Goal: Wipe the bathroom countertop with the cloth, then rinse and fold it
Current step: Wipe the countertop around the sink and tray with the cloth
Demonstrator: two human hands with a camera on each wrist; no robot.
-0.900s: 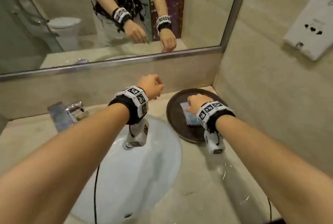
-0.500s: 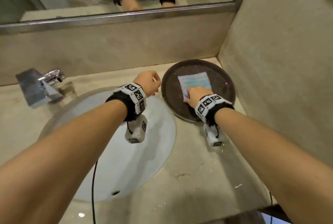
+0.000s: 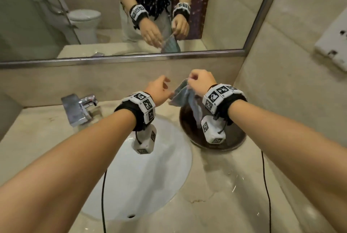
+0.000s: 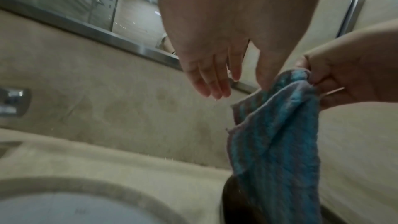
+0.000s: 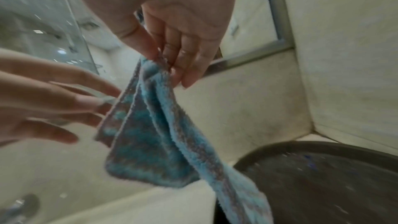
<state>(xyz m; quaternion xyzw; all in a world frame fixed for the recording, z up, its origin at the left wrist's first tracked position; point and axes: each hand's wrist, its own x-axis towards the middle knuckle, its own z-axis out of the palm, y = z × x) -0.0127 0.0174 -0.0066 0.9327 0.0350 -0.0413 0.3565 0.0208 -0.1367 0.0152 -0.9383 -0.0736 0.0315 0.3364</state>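
Observation:
A blue striped cloth [image 3: 185, 97] hangs in the air above the dark round tray [image 3: 236, 142], unfolded and drooping. My right hand [image 3: 201, 80] pinches its top corner between thumb and fingers; the pinch shows in the right wrist view, where the cloth [image 5: 150, 135] dangles from the right hand [image 5: 172, 60]. My left hand [image 3: 159, 90] is just left of the cloth with its fingers straight, and in the left wrist view the left hand [image 4: 215, 74] reaches toward the cloth [image 4: 275, 139], thumb near its upper edge. The beige countertop [image 3: 216, 204] lies below.
A white oval basin [image 3: 142, 186] sits under my left forearm, with a chrome faucet [image 3: 78, 109] at its far left. A mirror [image 3: 112, 17] runs along the back wall. The side wall stands close on the right, bearing a white fixture [image 3: 332, 43]. Water droplets lie on the counter.
My right hand has lifted the cloth off the tray, and it now hangs unfolded. My left hand has opened and moved right toward the cloth. The camera has tilted up.

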